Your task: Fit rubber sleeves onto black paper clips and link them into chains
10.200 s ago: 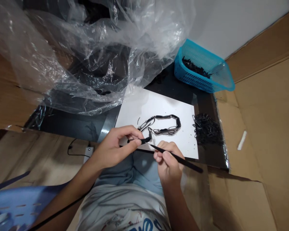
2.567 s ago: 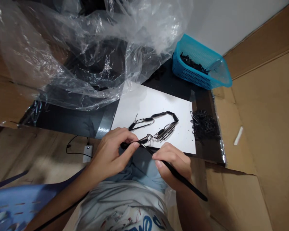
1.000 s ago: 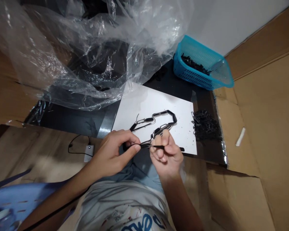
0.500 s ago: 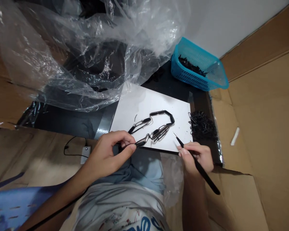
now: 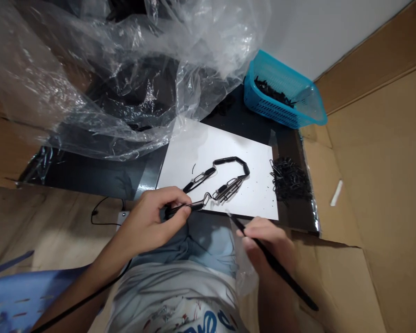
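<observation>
A chain of linked black paper clips (image 5: 225, 186) lies in a bent loop on a white sheet of paper (image 5: 208, 148). My left hand (image 5: 149, 219) pinches one end of the chain at the sheet's lower edge, between thumb and fingers. My right hand (image 5: 266, 249) grips long black pointed tweezers (image 5: 273, 263) by the middle. Their tip sits just below the sheet's bottom edge, a little apart from the chain. Part of a clear plastic film hangs beside that hand.
A loose heap of black paper clips (image 5: 290, 180) lies right of the sheet on a black surface (image 5: 90, 178). A blue plastic basket (image 5: 280, 97) holding black clips stands behind it. Crumpled clear plastic sheeting (image 5: 90, 78) fills the back left, and cardboard (image 5: 367, 194) spreads to the right.
My right hand and the tweezers have moved back from the chain, down and to the left of their spot half a second ago. My left hand still pinches the chain's end.
</observation>
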{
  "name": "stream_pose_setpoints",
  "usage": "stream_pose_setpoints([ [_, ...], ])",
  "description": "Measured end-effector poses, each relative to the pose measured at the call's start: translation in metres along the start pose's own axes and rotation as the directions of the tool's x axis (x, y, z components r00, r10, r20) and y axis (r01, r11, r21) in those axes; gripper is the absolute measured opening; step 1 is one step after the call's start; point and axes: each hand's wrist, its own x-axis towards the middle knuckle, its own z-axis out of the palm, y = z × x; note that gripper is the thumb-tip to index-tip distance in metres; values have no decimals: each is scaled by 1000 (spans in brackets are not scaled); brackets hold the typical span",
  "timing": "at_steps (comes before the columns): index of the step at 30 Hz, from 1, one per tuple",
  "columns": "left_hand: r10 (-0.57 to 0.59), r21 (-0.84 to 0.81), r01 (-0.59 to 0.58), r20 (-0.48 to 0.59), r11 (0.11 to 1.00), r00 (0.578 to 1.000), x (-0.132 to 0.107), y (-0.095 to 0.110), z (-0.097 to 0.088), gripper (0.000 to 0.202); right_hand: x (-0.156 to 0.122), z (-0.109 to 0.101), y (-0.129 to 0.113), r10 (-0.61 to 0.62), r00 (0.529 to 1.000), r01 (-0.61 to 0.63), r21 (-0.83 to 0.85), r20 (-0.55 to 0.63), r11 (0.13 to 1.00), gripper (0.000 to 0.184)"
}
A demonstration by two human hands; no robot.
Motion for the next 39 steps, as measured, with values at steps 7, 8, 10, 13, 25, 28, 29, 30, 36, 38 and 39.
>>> stream_pose_setpoints([
  [7,-3,-2,3,7,1000,1000,0,2,0,11,13,27,-3,-118,979,101,111,164,989,26],
  [8,-6,-4,6,10,1000,1000,0,2,0,12,13,28,-3,-124,977,106,114,171,988,26],
  [10,-13,-3,13,18,1000,1000,0,2,0,12,15,27,-1,-127,975,108,112,181,988,25],
  [13,-17,5,17,28,1000,999,0,1,0,12,16,27,0,-130,974,113,98,188,989,24],
  [25,11,50,-15,65,999,998,-1,-5,2,11,13,34,4,-39,990,20,142,133,990,22],
  [28,6,43,-9,78,999,997,-2,-4,1,11,10,37,7,61,993,-80,198,101,977,21],
  [29,4,38,-7,83,999,997,-2,-3,0,11,8,39,8,110,990,-127,231,84,965,21],
  [30,5,30,-8,86,1000,996,-1,-2,0,11,7,41,9,165,984,-177,276,65,945,21],
  [36,2,-43,3,124,999,992,-1,2,-3,12,11,61,10,384,923,-300,679,29,670,9],
  [38,-21,-65,30,137,997,990,-1,3,-3,13,16,66,8,434,899,-321,770,63,552,6],
  [39,-35,-73,45,140,996,990,-1,4,-4,13,19,67,7,463,883,-337,796,81,503,6],
])
